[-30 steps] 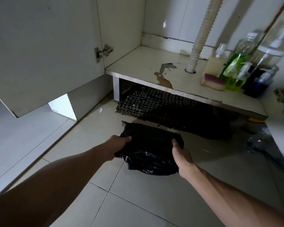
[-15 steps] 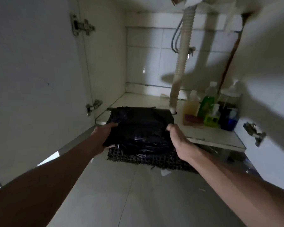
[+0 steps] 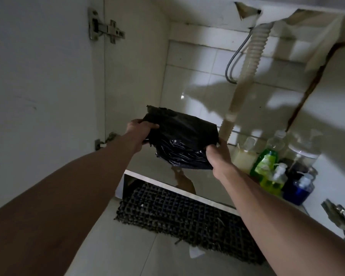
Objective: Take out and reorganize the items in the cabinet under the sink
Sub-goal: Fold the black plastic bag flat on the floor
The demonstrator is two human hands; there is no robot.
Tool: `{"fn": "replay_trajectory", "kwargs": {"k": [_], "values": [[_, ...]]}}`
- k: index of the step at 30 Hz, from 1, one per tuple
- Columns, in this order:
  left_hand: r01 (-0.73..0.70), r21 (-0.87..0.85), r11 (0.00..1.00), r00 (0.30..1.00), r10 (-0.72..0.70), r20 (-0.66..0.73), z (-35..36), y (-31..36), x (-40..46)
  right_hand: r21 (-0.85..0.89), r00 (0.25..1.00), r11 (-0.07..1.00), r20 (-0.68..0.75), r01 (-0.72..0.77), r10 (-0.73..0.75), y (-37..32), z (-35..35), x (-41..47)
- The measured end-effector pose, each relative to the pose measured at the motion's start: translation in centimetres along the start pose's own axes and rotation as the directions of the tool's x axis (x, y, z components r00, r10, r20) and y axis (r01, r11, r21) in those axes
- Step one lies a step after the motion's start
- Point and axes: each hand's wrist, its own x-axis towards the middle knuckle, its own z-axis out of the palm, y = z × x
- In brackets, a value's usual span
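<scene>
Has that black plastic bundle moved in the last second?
Yes. The black bag bundle, gripped by the left hand and right hand, went from the floor tiles up over the cabinet shelf.

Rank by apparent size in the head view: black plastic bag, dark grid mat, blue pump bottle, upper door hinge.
1. dark grid mat
2. black plastic bag, though it is held nearer the camera
3. blue pump bottle and upper door hinge: too close to rank

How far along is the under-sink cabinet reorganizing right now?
Done: bottles stand grouped at the cabinet floor's right side. In hand: left hand and right hand hold the black plastic bag bundle above the floor's left part. Left: setting it down; the grid mat lies outside.
</scene>
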Motion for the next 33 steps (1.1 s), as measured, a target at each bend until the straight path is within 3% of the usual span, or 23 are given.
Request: {"fn": "replay_trajectory", "kwargs": {"k": [11,15,19,22,25,28,31,33], "values": [[0.129,-0.108,0.986,0.987,-0.138,-0.08,1.6,-5.8,9.5,-0.026,0.996,0.996,-0.002,-0.088,0.088,5.3,4.6,7.5],[0.219,-0.074,0.973,0.976,-0.218,0.016,1.0,-9.1,11.3,-0.091,0.98,0.976,0.005,-0.198,0.199,8.4,5.4,8.6],[0.206,-0.03,0.978,0.978,-0.205,0.036,0.8,-10.0,10.9,-0.088,0.957,0.954,0.009,-0.288,0.29,9.1,5.1,9.4],[0.125,0.1,0.987,0.99,-0.118,-0.074,0.6,-9.2,10.9,-0.101,0.948,0.948,0.075,-0.302,0.31,8.2,5.2,8.8],[0.07,0.177,0.982,0.991,-0.047,-0.128,0.7,-7.3,9.0,-0.016,0.949,0.95,0.045,-0.312,0.312,7.5,5.1,7.3],[0.05,0.481,0.875,0.988,0.027,-0.151,0.5,-6.3,6.0,0.025,0.942,0.942,-0.008,-0.334,0.334,7.6,4.5,5.6],[0.03,0.647,0.762,0.99,0.066,-0.123,-0.1,-6.0,2.1,-0.069,0.951,0.949,-0.058,-0.308,0.305,8.0,3.0,2.8],[-0.051,0.69,0.722,0.994,0.107,-0.038,-1.2,-5.8,-0.7,-0.236,0.97,0.942,-0.032,-0.24,0.239,7.7,1.6,0.8]]}}
